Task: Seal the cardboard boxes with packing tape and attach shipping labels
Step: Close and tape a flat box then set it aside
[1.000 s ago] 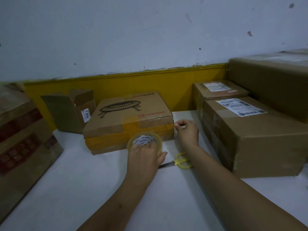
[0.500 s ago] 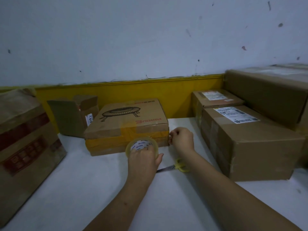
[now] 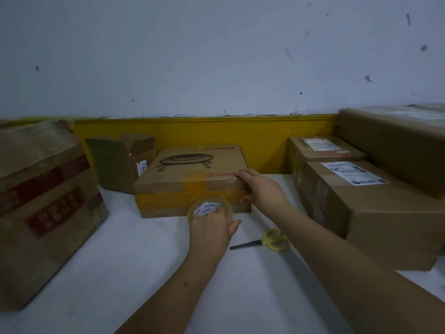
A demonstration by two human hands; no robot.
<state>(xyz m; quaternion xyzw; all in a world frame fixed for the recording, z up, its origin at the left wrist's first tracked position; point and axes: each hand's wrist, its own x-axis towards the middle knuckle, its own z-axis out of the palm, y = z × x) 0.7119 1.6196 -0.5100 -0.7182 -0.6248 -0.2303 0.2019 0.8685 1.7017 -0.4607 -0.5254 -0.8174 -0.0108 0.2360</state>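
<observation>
- Two hands work at the flat box (image 3: 192,179): the left hand (image 3: 210,231) has its fingers curled round the tape roll (image 3: 209,209) at the box's near face
- right hand (image 3: 261,189) clasps the box's right near corner, fingers on top
- yellow scissors (image 3: 272,241) lie on the white surface (image 3: 120,273), right of the roll
- two labelled boxes (image 3: 361,201) stand at right
</observation>
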